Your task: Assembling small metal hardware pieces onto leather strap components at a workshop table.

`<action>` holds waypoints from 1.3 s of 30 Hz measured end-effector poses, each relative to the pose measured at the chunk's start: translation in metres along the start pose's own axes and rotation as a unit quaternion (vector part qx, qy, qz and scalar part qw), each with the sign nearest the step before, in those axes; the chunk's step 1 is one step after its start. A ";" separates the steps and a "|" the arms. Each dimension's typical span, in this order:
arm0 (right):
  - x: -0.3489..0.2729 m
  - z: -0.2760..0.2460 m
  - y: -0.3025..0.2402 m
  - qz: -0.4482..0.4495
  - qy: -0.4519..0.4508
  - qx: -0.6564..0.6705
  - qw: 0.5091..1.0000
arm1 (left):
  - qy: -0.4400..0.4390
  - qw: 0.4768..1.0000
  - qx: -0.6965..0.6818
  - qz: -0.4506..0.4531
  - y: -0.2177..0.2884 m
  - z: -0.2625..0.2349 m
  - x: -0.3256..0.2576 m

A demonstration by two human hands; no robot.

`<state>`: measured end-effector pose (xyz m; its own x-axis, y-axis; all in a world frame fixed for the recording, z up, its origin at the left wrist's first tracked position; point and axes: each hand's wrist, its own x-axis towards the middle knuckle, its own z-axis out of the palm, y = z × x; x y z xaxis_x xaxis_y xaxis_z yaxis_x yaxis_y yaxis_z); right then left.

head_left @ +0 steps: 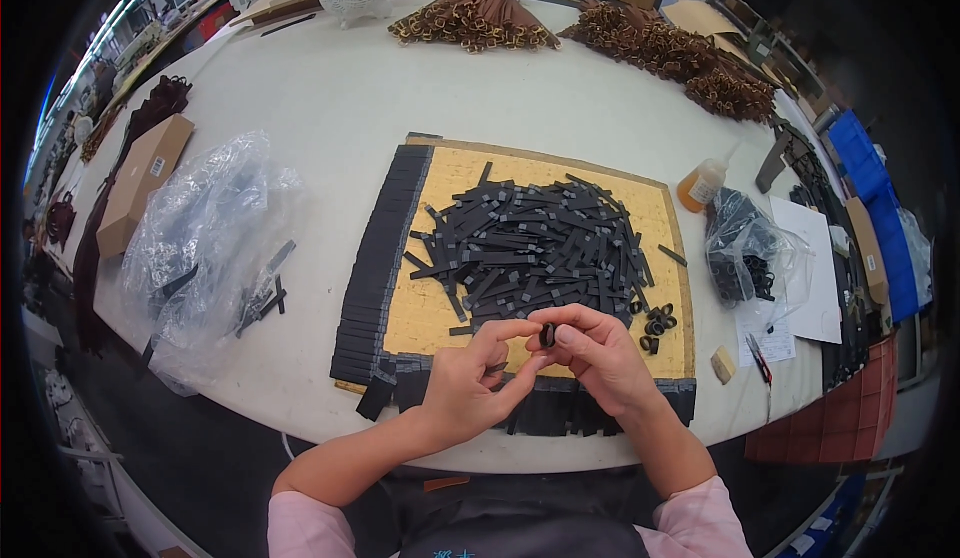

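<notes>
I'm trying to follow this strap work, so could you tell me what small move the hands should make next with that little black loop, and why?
Probably slide the small black loop further along the strip end. Both the left hand and the right hand pinch it together above the cork board, while the pile of black strips and the loose black rings lie untouched, so the piece in hand looks unfinished.

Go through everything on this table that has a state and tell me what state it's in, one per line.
Left hand: pinching the small black loop, with the right.
Right hand: pinching the same loop.
Small black loop: held above the board's near edge.
Black strips: heaped loose on the yellow board.
Glue bottle: upright, part full.
Clear plastic bag: crumpled, lying open.
Cardboard box: closed, lying flat.
</notes>
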<state>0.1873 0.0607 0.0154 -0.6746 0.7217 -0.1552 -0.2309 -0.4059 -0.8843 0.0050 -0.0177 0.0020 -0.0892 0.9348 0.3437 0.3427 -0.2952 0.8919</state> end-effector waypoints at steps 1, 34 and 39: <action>-0.001 0.000 -0.003 0.020 -0.004 0.020 1.000 | -0.001 1.000 -0.001 -0.001 0.001 0.000 0.001; -0.062 -0.030 -0.068 -0.193 0.251 -0.455 0.832 | -0.054 0.795 -0.568 -0.208 0.005 -0.008 0.030; -0.041 0.030 -0.036 -0.231 0.061 -0.497 0.834 | -0.076 0.741 -0.622 -0.240 0.046 0.017 0.017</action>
<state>0.2020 0.0289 0.0674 -0.5848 0.7480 0.3139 0.2889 0.5536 -0.7810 0.0350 -0.0122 0.0438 0.2177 0.9745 -0.0541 -0.8306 0.2141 0.5141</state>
